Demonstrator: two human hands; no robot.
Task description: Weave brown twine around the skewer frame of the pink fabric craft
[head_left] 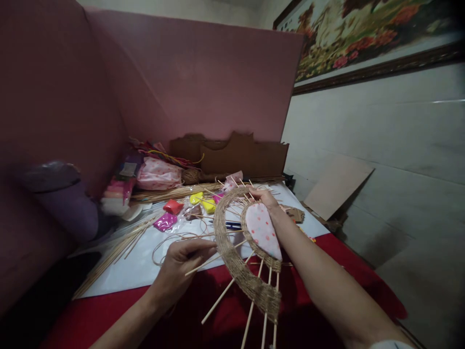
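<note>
A half-round woven piece is held up in front of me, with an outer jute twine band (230, 257), a smaller inner band and thin wooden sticks (221, 300) fanning out through both. Its middle is a white fabric half-circle (259, 230) with red dots. My right hand (263, 198) grips the far end of the piece, its fingers partly hidden. At the outer band's left edge, among the sticks, my left hand (187, 259) is closed in a pinch; what lies between its fingertips is hidden. A loop of thin twine (157, 249) lies beside that hand.
On the white sheet (123, 276) are red, yellow and purple packets (166, 222), a dark blue tool (232, 225) and bundled sticks (116, 252). A dotted fabric bundle (160, 173), a twine ball (191, 175) and brown cardboard (240, 157) stand behind. Red cloth (327, 271) covers the near side.
</note>
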